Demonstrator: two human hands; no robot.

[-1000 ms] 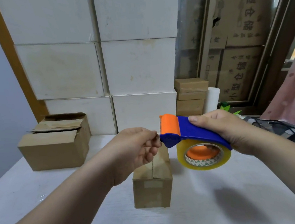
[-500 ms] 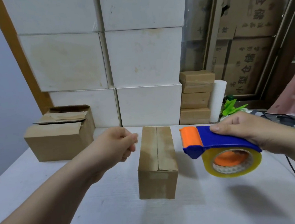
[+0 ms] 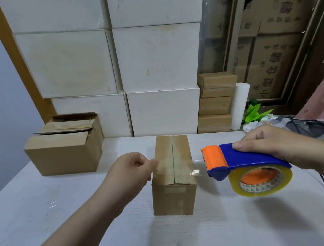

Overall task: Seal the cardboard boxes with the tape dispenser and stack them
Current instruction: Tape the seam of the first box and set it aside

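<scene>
A small brown cardboard box (image 3: 173,180) stands in the middle of the white table (image 3: 48,219), flaps closed with a seam down its top. My right hand (image 3: 271,145) grips the blue and orange tape dispenser (image 3: 238,165) just right of the box, a roll of clear tape hanging under it. A strip of clear tape (image 3: 195,171) stretches from the dispenser across the box top to my left hand (image 3: 133,169), which pinches the tape's free end at the box's left edge.
A larger brown box (image 3: 66,148) with loose flaps sits at the table's back left. Three small brown boxes (image 3: 215,103) are stacked at the back right beside a white roll (image 3: 240,105). Big white boxes (image 3: 152,65) form a wall behind. Black cables (image 3: 322,129) lie at the right.
My hands have drawn apart: the left pulled the tape end leftward over the box, the right carried the dispenser to the right. The view tilted down a little.
</scene>
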